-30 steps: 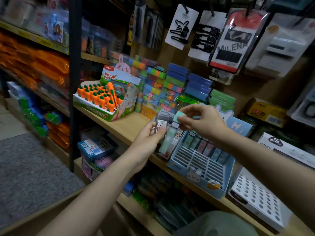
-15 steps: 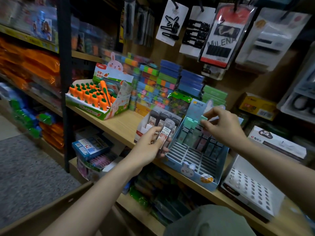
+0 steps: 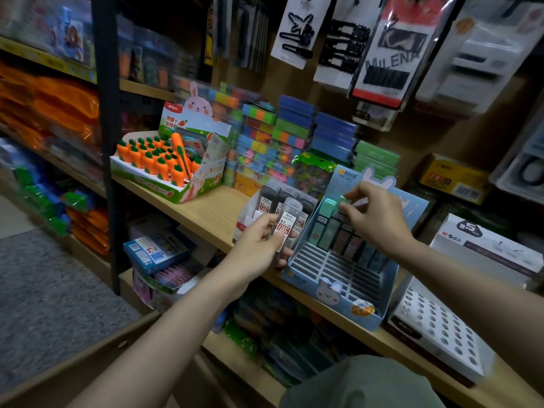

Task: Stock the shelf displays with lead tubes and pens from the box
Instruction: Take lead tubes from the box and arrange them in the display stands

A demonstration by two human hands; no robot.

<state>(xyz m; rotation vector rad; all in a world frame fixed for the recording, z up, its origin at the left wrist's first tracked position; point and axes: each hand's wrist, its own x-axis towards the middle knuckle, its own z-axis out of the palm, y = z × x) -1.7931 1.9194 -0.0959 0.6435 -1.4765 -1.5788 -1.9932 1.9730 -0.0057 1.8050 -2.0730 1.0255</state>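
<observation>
lead tubes (image 3: 285, 228): our left hand (image 3: 259, 248) grips several; our right hand (image 3: 374, 214) pinches a green tube (image 3: 343, 201) over the blue display (image 3: 338, 275).

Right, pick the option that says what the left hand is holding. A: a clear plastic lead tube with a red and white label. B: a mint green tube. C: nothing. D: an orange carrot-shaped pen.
A: the left hand pinches a clear plastic lead tube with a red and white label, held in front of the white display box of dark lead tubes.
</observation>
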